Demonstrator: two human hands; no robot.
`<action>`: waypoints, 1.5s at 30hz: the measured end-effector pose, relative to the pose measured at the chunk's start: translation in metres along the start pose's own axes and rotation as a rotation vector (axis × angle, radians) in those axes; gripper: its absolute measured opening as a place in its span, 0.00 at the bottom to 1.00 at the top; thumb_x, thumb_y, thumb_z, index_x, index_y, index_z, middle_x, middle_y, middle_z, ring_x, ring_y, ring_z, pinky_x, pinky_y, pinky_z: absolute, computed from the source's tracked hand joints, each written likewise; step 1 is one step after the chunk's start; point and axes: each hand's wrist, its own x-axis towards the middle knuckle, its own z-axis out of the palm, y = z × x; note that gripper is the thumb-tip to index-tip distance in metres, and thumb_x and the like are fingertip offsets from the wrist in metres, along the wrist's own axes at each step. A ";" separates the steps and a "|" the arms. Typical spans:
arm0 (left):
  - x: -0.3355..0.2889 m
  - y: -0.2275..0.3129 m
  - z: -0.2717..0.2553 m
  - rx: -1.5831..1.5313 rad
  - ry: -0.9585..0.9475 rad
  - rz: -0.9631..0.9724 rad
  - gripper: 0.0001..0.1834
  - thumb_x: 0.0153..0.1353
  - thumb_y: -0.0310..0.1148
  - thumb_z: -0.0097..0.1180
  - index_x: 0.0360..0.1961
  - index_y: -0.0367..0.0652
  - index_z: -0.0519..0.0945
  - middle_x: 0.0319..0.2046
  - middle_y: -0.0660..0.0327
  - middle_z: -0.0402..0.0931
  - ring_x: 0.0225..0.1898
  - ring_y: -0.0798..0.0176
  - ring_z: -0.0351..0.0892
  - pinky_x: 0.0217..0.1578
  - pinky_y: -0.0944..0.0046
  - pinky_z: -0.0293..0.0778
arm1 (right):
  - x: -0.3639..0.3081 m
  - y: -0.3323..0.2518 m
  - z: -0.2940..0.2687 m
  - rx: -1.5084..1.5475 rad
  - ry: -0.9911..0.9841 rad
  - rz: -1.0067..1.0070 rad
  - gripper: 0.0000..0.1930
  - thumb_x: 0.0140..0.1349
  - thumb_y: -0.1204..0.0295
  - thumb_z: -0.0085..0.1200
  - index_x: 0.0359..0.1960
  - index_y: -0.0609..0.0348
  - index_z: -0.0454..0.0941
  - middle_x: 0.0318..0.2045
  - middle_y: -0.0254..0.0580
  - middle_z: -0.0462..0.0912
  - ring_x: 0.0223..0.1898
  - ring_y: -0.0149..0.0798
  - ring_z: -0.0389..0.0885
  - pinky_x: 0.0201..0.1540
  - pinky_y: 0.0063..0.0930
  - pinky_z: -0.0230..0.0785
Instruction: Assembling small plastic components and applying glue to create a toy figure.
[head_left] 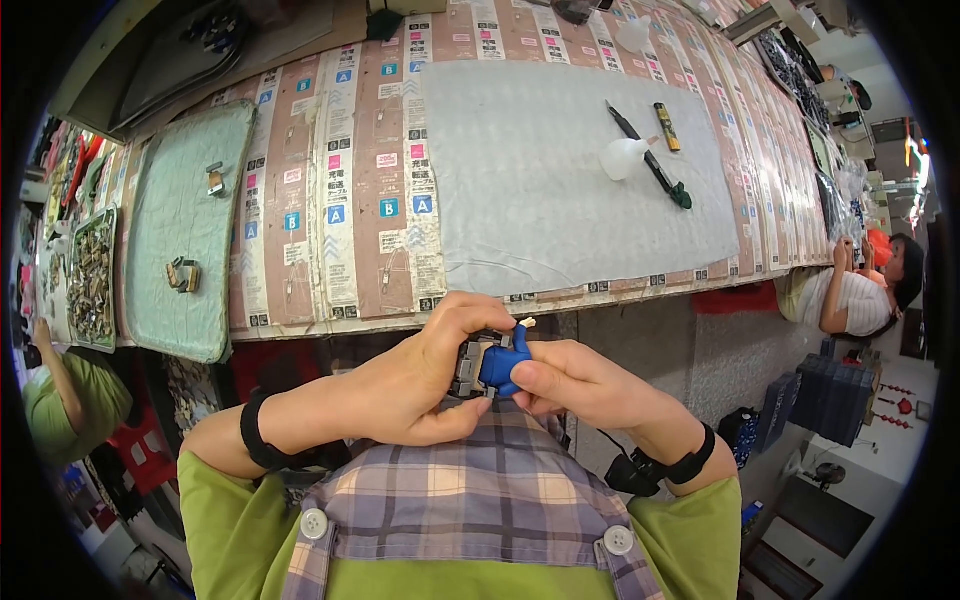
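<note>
One grey piece (467, 372), gripped by the closed fingers of the left hand (430, 380), and one blue piece (502, 368), pinched by the right hand (592, 378), meet at the table's (340, 325) near side — apparently being worked together, next probably needing steady pressure — with one white bottle (622, 158) and one yellow tube (667, 127) far right

A workshop; printed packaging (340, 130) covers the long worktop (390, 250); a tray (114, 290) of small metallic parts (93, 285) lies at its left; one co-worker (75, 405) is near its left end, another co-worker (850, 305) near its right.
</note>
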 end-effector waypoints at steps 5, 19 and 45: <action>0.000 -0.004 0.002 0.079 0.014 0.021 0.37 0.46 0.30 0.60 0.53 0.37 0.51 0.45 0.45 0.59 0.46 0.46 0.65 0.43 0.57 0.69 | 0.001 0.006 -0.003 0.049 -0.019 -0.008 0.17 0.65 0.58 0.39 0.29 0.60 0.69 0.24 0.29 0.70 0.25 0.22 0.66 0.28 0.16 0.61; 0.000 0.004 0.004 0.089 -0.010 0.018 0.37 0.44 0.29 0.62 0.52 0.37 0.54 0.44 0.46 0.58 0.45 0.45 0.65 0.41 0.58 0.70 | -0.008 0.000 0.003 -0.022 -0.055 -0.037 0.16 0.65 0.60 0.39 0.28 0.61 0.67 0.18 0.29 0.68 0.19 0.21 0.62 0.21 0.15 0.55; 0.004 0.008 -0.003 0.019 -0.130 -0.158 0.35 0.36 0.37 0.71 0.46 0.43 0.65 0.43 0.54 0.71 0.45 0.54 0.73 0.44 0.62 0.70 | -0.005 0.006 -0.004 0.165 -0.284 0.093 0.18 0.66 0.58 0.36 0.32 0.61 0.72 0.15 0.25 0.65 0.17 0.19 0.57 0.18 0.14 0.48</action>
